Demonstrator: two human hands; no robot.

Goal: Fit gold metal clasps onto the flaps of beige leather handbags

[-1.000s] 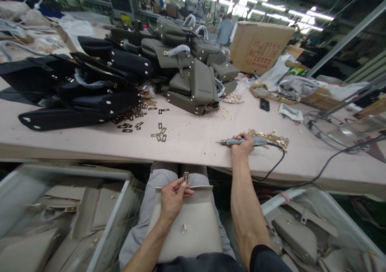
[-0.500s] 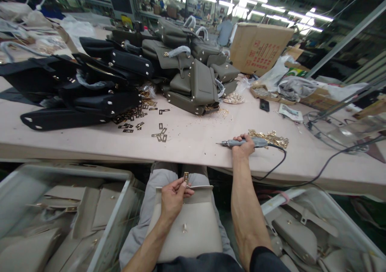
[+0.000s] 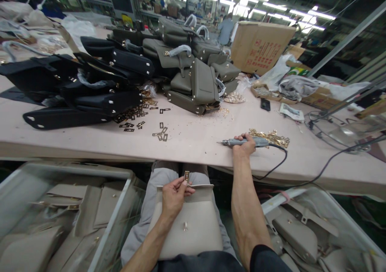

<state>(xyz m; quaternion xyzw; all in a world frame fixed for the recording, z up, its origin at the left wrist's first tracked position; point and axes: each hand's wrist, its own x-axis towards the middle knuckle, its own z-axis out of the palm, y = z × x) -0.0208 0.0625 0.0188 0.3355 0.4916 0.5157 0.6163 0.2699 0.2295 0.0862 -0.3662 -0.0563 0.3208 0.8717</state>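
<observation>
A beige handbag (image 3: 193, 219) lies across my lap with its flap edge toward the table, and a small turn-lock post (image 3: 185, 225) shows on its front. My left hand (image 3: 174, 197) pinches a small gold clasp plate (image 3: 187, 176) upright at the flap's edge. Whether the plate touches the leather is hidden by my fingers. Out on the table, my right hand (image 3: 245, 145) is wrapped around a grey electric screwdriver (image 3: 233, 142), its bit pointing left. Just behind that hand lies a pile of gold metal fittings (image 3: 273, 137).
Black bags (image 3: 81, 107) and olive bags (image 3: 205, 83) are heaped on the table (image 3: 193, 143), with loose clasp plates (image 3: 163, 135) in front. Bins of beige bags flank me, one left (image 3: 126, 179) and one right (image 3: 313, 191). The screwdriver's cord (image 3: 285, 159) trails right. A cardboard box (image 3: 261, 47) stands behind.
</observation>
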